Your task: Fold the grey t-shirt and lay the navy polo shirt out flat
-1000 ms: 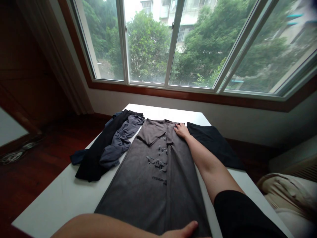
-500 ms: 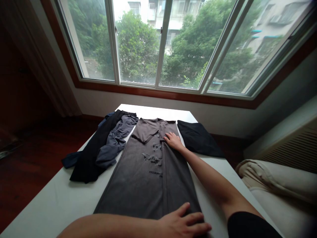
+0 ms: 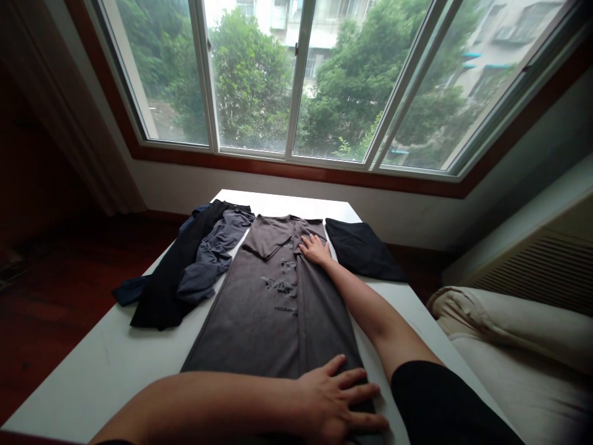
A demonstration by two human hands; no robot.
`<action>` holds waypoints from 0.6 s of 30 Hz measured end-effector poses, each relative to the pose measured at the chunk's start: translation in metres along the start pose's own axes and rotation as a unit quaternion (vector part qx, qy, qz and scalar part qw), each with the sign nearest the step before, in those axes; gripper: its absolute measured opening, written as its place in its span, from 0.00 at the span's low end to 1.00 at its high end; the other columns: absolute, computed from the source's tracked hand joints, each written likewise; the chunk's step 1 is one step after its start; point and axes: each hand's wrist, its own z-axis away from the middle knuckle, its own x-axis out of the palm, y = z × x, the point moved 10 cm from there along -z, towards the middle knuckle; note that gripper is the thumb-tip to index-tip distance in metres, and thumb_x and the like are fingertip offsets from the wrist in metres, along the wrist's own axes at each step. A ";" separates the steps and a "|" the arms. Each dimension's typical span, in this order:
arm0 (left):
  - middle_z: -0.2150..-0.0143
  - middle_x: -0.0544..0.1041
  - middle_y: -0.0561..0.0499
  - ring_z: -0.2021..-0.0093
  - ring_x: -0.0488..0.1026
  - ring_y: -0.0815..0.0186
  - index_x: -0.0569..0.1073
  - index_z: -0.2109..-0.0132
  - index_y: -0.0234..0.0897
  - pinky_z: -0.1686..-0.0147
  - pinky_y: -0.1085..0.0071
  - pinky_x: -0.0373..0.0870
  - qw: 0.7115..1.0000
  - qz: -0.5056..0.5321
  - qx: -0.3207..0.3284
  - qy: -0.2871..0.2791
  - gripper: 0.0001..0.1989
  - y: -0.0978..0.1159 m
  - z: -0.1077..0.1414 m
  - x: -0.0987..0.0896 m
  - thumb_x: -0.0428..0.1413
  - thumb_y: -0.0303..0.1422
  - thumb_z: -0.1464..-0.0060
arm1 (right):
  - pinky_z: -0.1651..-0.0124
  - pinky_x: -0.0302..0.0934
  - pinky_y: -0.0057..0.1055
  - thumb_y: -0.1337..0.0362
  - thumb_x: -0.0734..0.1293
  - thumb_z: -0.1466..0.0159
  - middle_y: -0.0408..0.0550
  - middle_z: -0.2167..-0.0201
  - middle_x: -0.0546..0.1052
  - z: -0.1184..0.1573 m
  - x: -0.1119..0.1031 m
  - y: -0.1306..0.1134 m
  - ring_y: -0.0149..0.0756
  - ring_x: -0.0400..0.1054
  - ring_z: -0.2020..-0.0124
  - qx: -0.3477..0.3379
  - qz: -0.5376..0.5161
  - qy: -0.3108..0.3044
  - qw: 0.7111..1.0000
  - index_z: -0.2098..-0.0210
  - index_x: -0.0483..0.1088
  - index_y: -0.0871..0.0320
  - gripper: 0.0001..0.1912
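Observation:
A dark grey shirt [image 3: 250, 315] with black lettering lies lengthwise on the white table [image 3: 92, 377], its right side folded inward and a sleeve laid across near the collar. My right hand [image 3: 315, 250] rests flat on the folded part near the far end, fingers spread. Nearer to me, my left hand [image 3: 340, 398] lies across the shirt's lower right edge, its fingers apart and the palm down. Neither hand grips the fabric. My left forearm hides the bottom part of the shirt.
Left of the shirt lie rumpled black trousers [image 3: 171, 278] and a blue-grey garment [image 3: 213, 247]. A folded black garment [image 3: 364, 250] is at the far right. Beyond the table is a window [image 3: 287, 157]; beige cushions [image 3: 504, 346] stand at the right.
The view has shifted slightly, with things sitting a little higher and further left. Both hands remain spread on the shirt; more of my left hand and forearm now shows.

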 end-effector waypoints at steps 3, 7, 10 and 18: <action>0.24 0.60 0.41 0.25 0.57 0.48 0.61 0.25 0.44 0.35 0.44 0.61 1.000 -0.017 -0.006 0.007 0.31 0.002 -0.010 0.005 0.47 0.49 0.28 | 0.26 0.29 0.67 0.40 0.52 0.25 0.51 0.20 0.47 -0.006 -0.003 0.002 0.53 0.37 0.21 0.004 -0.004 0.005 1.000 0.23 0.52 0.44 0.35; 0.27 0.65 0.48 0.28 0.61 0.53 0.69 0.30 0.50 0.35 0.49 0.62 0.996 -0.083 0.030 0.028 0.23 0.018 -0.019 0.011 0.46 0.38 0.27 | 0.25 0.30 0.64 0.40 0.53 0.25 0.51 0.20 0.48 -0.007 -0.007 0.002 0.52 0.38 0.21 0.010 -0.003 0.013 1.000 0.23 0.53 0.45 0.36; 0.25 0.63 0.47 0.27 0.58 0.53 0.66 0.27 0.49 0.35 0.51 0.61 0.993 -0.101 0.029 0.044 0.25 0.024 -0.013 0.006 0.47 0.37 0.28 | 0.24 0.31 0.59 0.42 0.53 0.24 0.53 0.22 0.52 0.001 -0.014 -0.005 0.50 0.41 0.21 -0.015 0.004 0.039 0.999 0.25 0.57 0.49 0.34; 0.34 0.71 0.43 0.39 0.71 0.54 0.68 0.31 0.44 0.50 0.59 0.70 0.994 -0.088 0.006 0.059 0.22 0.025 0.019 -0.015 0.48 0.40 0.27 | 0.24 0.37 0.55 0.41 0.57 0.25 0.49 0.22 0.54 0.049 0.000 -0.034 0.49 0.44 0.22 -0.131 0.003 0.021 0.991 0.25 0.57 0.42 0.33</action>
